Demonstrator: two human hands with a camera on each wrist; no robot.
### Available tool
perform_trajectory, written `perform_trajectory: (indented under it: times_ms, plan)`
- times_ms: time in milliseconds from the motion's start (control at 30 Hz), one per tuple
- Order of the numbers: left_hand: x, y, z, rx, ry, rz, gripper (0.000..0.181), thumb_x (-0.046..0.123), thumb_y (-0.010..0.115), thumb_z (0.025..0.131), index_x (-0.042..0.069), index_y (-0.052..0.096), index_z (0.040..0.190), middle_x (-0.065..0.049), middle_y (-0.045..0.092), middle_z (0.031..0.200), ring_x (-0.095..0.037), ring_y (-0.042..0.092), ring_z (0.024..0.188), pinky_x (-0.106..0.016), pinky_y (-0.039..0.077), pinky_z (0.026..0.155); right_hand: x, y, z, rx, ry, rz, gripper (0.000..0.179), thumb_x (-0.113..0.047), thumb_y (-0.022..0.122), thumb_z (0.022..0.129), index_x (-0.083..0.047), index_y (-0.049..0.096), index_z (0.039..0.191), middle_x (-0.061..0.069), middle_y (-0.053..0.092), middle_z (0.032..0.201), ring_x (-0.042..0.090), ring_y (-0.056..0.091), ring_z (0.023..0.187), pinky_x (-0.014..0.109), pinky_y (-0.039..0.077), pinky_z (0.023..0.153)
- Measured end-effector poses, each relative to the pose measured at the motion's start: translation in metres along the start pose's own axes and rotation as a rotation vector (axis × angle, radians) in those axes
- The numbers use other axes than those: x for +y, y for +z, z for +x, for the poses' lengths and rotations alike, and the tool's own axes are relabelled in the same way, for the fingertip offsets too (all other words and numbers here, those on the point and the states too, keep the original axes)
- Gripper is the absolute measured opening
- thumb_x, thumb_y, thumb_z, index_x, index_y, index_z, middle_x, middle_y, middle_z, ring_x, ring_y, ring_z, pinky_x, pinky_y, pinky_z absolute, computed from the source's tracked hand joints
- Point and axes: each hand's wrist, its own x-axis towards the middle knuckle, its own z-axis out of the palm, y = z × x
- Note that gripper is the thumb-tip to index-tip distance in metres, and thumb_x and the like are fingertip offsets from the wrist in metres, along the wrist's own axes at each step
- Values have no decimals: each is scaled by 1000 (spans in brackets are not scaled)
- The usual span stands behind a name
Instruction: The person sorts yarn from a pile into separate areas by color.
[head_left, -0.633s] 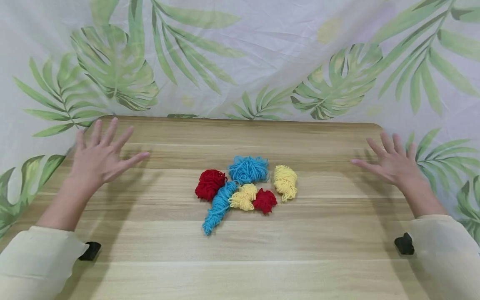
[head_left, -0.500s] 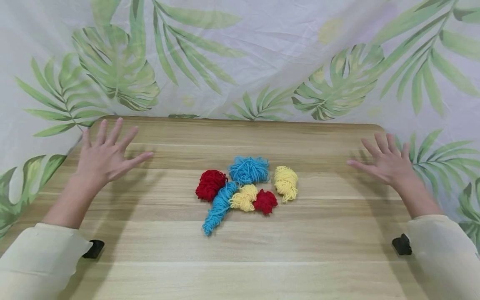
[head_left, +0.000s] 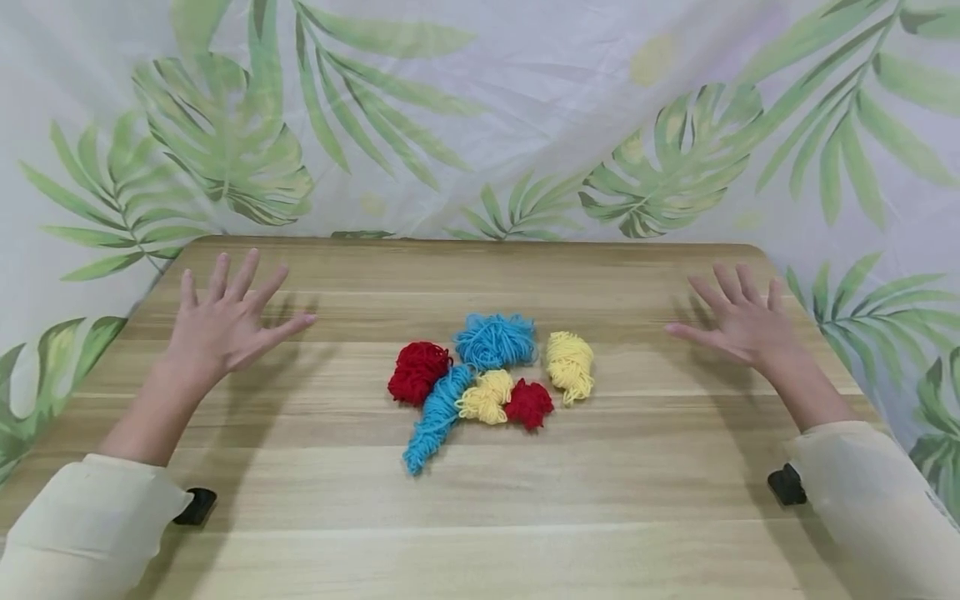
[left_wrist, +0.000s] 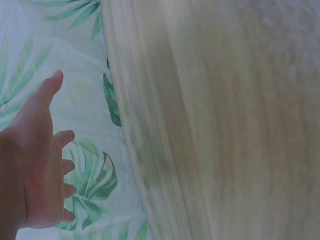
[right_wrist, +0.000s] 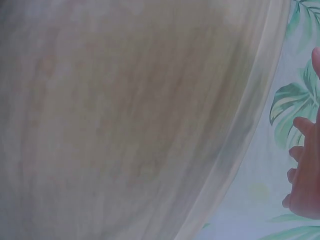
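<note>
Several bundles of yarn lie grouped mid-table in the head view. A round blue bundle [head_left: 496, 342] is at the back, and a long tapered blue bundle [head_left: 437, 419] points toward the front. The larger red bundle [head_left: 419, 372] is at the left; a smaller red bundle [head_left: 529, 405] touches a small yellow bundle [head_left: 487, 397]. Another yellow bundle [head_left: 570, 367] sits apart at the right. My left hand [head_left: 225, 325], fingers spread, is above the table left of the yarn, holding nothing. The right hand [head_left: 742, 325] is likewise spread and bare, to the right.
The wooden table [head_left: 480, 542] has rounded far corners. Behind it hangs a white cloth [head_left: 540, 100] printed with green leaves. A black piece [head_left: 195, 506] shows at the left sleeve [head_left: 90, 517], and another black piece [head_left: 787, 484] at the right sleeve [head_left: 862, 483].
Both hands have moved inward, the left one to the right and the right one to the left. Their fingers stay spread, and the yarn bundles have not moved on the table.
</note>
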Motion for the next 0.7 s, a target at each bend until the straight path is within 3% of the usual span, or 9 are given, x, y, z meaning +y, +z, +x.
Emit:
perform_trajectory:
  times_ms: [200,700]
  plan:
    - [6,1,2,-7,10,-12,95,78,35,98,16,17,167,-23,-5,171,-51,-10,154,-75,-14,115,-4,1,0,3,-14,-16,98,-74,47,96,-13,17,167,26,-1,170,50,-7,155,76,-14,114]
    - [14,2,3,3,30,-2,95,79,37,97,17,20,166,-24,2,171,-51,-6,154,-75,-12,115,-12,0,2,6,-32,-19,98,-74,48,96,-13,19,167,26,1,170,50,-7,155,75,-14,114]
